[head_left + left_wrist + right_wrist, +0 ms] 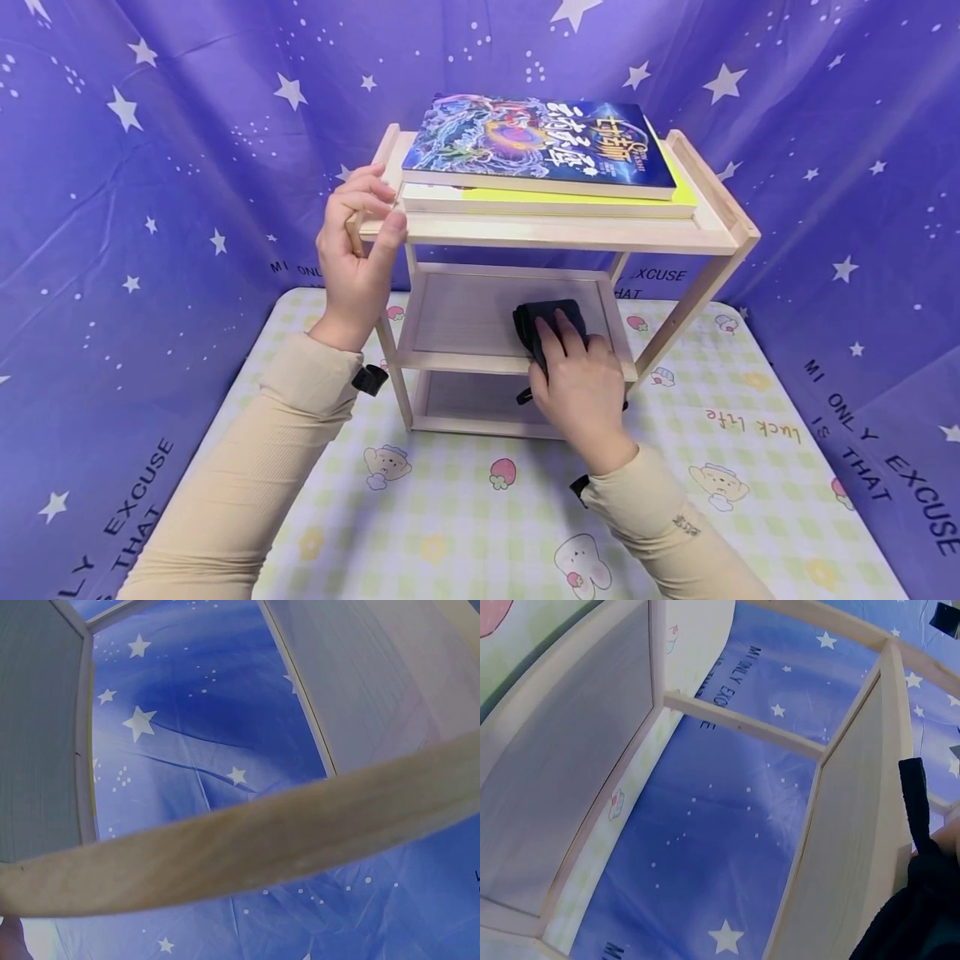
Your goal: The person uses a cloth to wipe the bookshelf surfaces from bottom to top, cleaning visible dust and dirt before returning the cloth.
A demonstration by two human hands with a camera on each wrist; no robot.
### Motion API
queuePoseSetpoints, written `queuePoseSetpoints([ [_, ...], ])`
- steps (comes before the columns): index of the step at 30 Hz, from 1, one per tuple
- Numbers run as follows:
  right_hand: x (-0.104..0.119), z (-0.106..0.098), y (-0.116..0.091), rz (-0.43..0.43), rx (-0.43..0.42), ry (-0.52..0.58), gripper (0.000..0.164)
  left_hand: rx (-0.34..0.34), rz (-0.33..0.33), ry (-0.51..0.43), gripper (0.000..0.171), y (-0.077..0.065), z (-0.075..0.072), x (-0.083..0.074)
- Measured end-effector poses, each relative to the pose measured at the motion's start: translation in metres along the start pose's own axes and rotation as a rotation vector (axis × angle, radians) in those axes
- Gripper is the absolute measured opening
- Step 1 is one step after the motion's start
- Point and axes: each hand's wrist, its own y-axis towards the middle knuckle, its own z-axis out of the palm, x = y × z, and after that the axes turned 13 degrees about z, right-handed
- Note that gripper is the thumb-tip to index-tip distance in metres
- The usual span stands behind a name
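Note:
A three-tier wooden shelf rack (540,237) stands on the table. My left hand (356,250) grips its upper left corner, thumb on the front edge and fingers over the side rail. On the right part of the middle shelf (465,321) is a dark folded fabric item (558,317); what kind it is cannot be made out. My right hand (581,387) holds it from above, fingers across its top. In the right wrist view the dark fabric item (919,900) shows a narrow strap loop. In the left wrist view a wooden bar (247,851) crosses the foreground.
On the top tier lie a blue illustrated book (540,142) and, beneath it, a yellow-covered book (555,202). A checked cloth with cartoon prints (442,508) covers the table. Purple star-printed curtains (187,167) hang behind and at both sides.

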Motion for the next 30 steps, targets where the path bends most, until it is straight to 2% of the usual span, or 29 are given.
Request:
queuePoseSetpoints([
  [12,0.02,0.003,0.0,-0.029,0.039,-0.02,0.042,0.001,0.013,0.017,0.049,0.0,0.0,0.0],
  [30,0.037,0.006,0.0,-0.074,0.017,-0.028,0.042,-0.003,0.011,0.011,0.043,0.0,0.0,0.0],
])
